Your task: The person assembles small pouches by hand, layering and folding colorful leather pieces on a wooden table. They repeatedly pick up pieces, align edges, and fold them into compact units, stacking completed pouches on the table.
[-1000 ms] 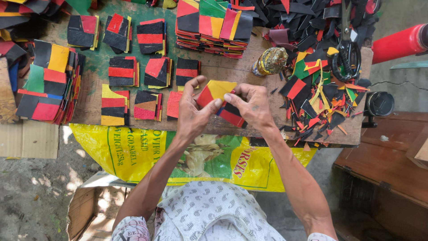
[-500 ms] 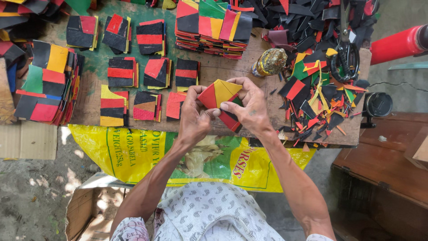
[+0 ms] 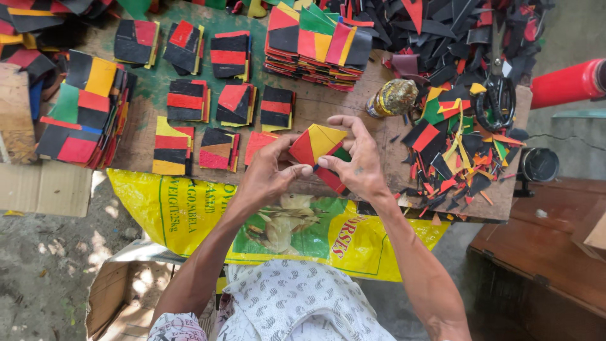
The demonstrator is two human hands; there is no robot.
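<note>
Both hands meet over the near edge of the surface: the left hand and right hand have their fingers closed on one red, yellow and black patch, held just above it. Small stacks of patches lie to the left, scraps and scissors to the right.

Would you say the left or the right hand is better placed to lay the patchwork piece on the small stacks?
Probably the left hand: it pinches the patchwork piece on the side nearest the small stacks, while the right hand sits toward the scraps.
</note>
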